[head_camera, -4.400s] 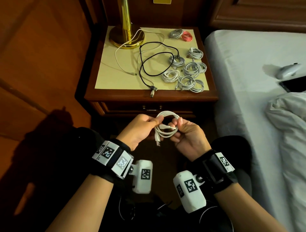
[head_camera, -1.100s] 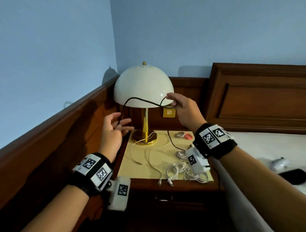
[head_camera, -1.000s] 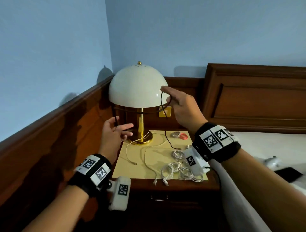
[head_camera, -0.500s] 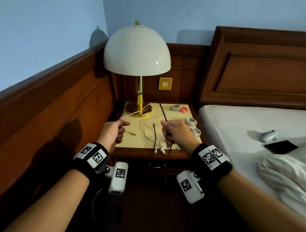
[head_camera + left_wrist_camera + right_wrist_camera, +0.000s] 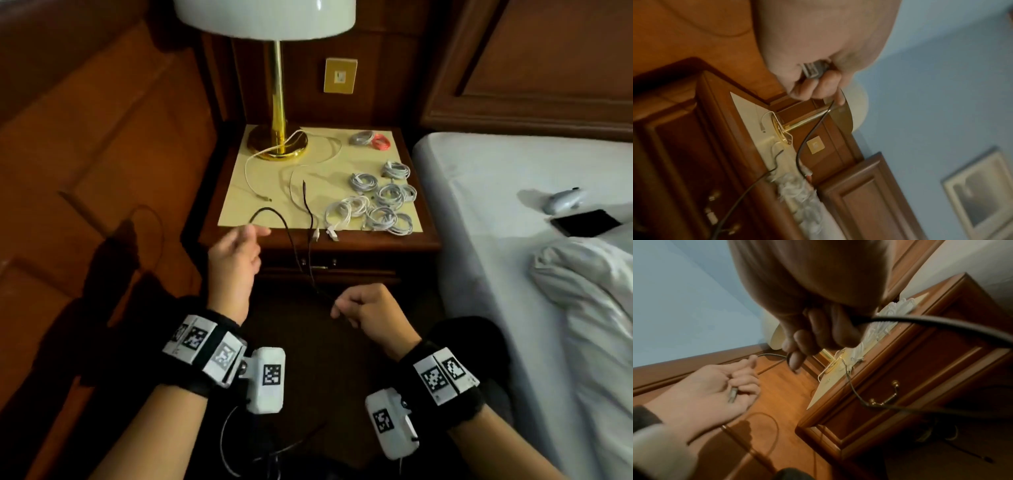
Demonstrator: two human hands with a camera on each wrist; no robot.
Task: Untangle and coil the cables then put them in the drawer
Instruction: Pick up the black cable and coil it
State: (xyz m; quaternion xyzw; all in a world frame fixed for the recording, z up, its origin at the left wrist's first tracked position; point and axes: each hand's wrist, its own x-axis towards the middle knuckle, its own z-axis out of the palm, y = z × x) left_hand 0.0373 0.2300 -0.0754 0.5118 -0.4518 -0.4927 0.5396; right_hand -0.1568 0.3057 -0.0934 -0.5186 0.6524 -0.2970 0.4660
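A long black cable (image 5: 291, 236) runs between my hands in front of the nightstand (image 5: 424, 240). My left hand (image 5: 239, 246) holds its metal USB plug (image 5: 812, 71) in curled fingers, palm up. Low by the drawer front, my right hand (image 5: 363, 308) grips the cable's middle in a fist, and the cable (image 5: 920, 324) passes out of that fist. The cable's other end (image 5: 304, 185) still lies on the cream mat. Several coiled white cables (image 5: 376, 202) sit at the mat's right. A loose white cable (image 5: 267, 154) trails from the lamp base. The drawer (image 5: 329, 270) is closed.
A brass lamp (image 5: 278, 102) with a white shade stands at the back left of the nightstand. A grey coil and a red coil (image 5: 382, 142) lie at the back right. The bed (image 5: 496, 192) borders the right, with a phone (image 5: 585, 222) and a white device (image 5: 565, 200). Wood panelling (image 5: 102, 154) is on the left.
Both hands have dropped from lamp height to the drawer front, drawing the black cable off the nightstand toward me. The head view has tilted down.
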